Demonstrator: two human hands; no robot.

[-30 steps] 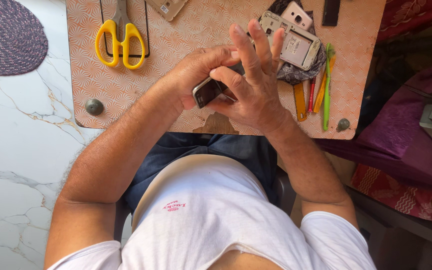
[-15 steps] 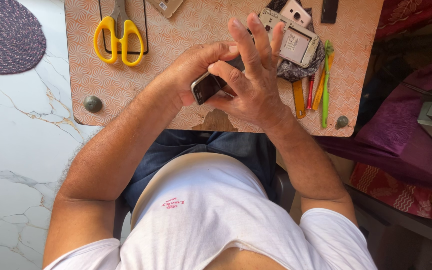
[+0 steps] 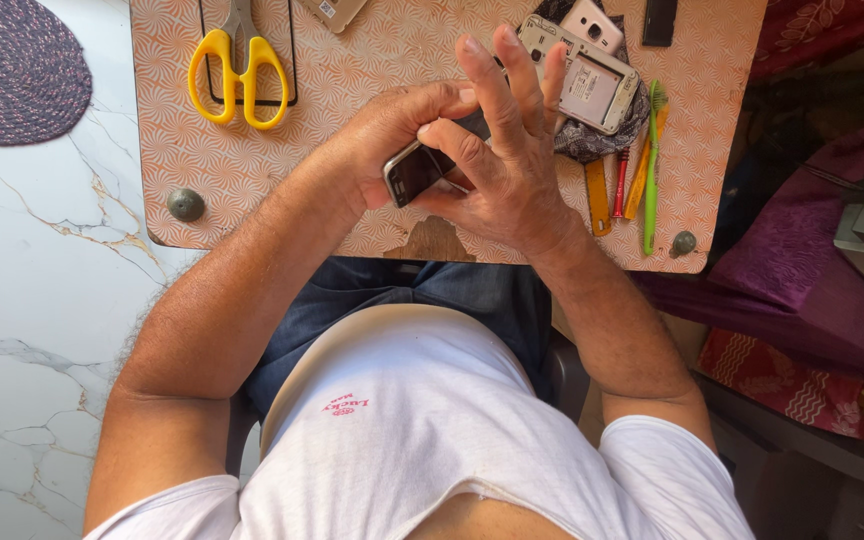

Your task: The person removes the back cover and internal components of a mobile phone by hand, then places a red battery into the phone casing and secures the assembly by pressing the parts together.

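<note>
— Over the table [image 3: 252, 170] edge, where's the small dark phone [image 3: 414, 172]?
— Gripped in the left hand [image 3: 392, 135], long axis pointing lower-left; right hand [image 3: 502, 170] pinches its near side, fingers splayed.

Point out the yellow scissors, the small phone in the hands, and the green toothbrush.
yellow scissors [image 3: 237, 75], head view, handle loops.
small phone [image 3: 414, 172], head view, dark screen end.
green toothbrush [image 3: 650, 180], head view, handle middle.

Yellow-handled scissors [image 3: 237, 65] lie on an orange fan-patterned board [image 3: 372, 60] over white marble-veined floor [image 3: 32, 250].
</note>
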